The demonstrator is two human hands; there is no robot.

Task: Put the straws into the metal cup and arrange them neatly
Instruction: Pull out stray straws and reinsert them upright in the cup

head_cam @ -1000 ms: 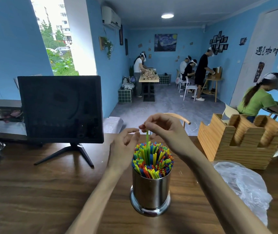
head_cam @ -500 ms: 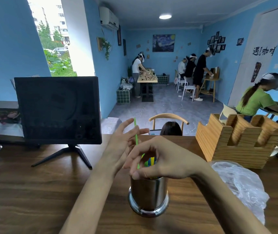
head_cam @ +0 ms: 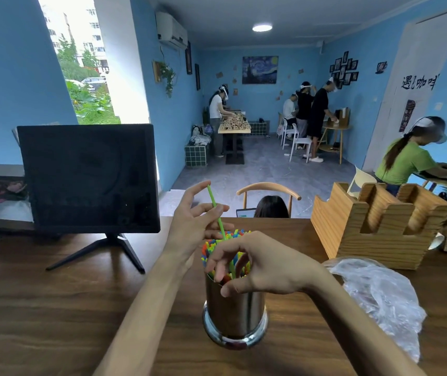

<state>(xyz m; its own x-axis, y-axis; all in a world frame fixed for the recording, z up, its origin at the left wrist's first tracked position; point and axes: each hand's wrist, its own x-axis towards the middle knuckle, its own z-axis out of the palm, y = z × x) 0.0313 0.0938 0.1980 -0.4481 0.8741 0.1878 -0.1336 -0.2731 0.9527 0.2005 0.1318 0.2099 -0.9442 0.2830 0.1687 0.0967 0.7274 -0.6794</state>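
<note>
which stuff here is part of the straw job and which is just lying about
Job: metal cup; coloured straws in it; green straw held by left hand; right hand over the cup.

Lying about: monitor; wooden holder; plastic bag; wooden table.

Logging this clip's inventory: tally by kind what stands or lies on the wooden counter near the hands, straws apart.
Metal cup: 1
Black monitor: 1
Wooden holder: 1
Clear plastic bag: 1
Total: 4
</note>
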